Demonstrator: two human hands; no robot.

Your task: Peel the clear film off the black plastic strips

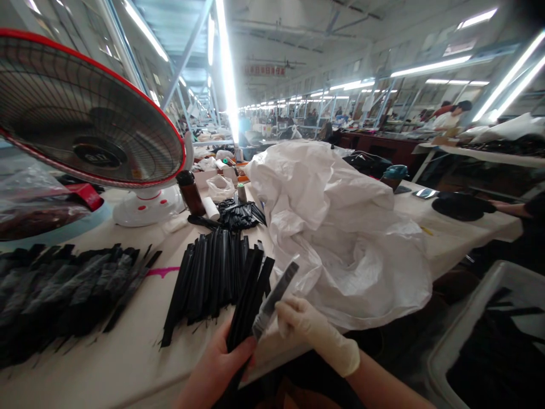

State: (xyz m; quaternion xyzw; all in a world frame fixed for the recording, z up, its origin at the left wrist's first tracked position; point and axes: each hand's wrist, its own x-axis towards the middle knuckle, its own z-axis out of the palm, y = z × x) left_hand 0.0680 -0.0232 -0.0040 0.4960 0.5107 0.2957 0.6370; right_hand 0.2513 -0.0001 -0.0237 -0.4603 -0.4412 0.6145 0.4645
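My bare left hand (219,366) is closed around a bundle of long black strips (249,301) that point up and away from me. My right hand (309,329), in a white glove, pinches a single grey-black strip (276,298) near its lower end, right beside the bundle. Just beyond my hands lies a row of the same black strips (208,278) on the white table (128,346).
A large crumpled white bag (340,227) fills the table's right half. More black strips (59,289) lie at left. A red-rimmed fan (80,113) stands behind, with a dark bottle (190,192). A white bin (489,335) sits at lower right; another person's arm (511,208) rests far right.
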